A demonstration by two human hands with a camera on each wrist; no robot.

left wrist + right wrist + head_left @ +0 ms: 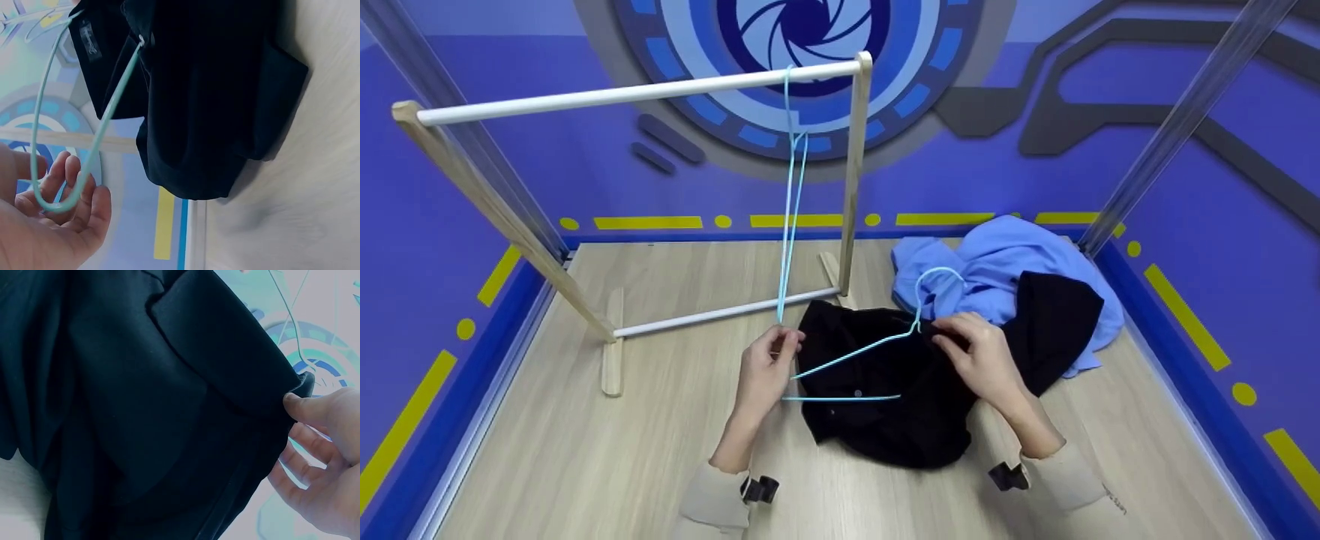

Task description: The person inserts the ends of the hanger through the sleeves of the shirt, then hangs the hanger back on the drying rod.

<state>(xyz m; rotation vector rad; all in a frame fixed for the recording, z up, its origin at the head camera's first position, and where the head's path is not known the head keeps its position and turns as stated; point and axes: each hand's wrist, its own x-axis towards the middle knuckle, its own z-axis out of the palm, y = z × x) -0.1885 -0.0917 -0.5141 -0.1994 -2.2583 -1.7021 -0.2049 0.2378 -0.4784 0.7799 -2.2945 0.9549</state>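
Observation:
A light-blue wire hanger [855,351] lies partly inside the opening of a black shirt [885,439], its hook standing up beside my right hand. The shirt shows a small button and, in the left wrist view, a pale label inside. My right hand [982,356] pinches the edge of the black cloth between thumb and fingers near the hook. At the hanger's bare left end is my left hand [765,371]. In the left wrist view the hanger's rounded end [59,207] crosses in front of its loosely bent fingers [101,211], and the cloth is apart from them.
A rack with wooden legs and a white top rail [637,93] stands at the back left. Another light-blue hanger [788,225] hangs from it, close behind my left hand. A crumpled blue garment [1020,244] lies at the back right. Patterned walls [1207,247] enclose the table [547,450].

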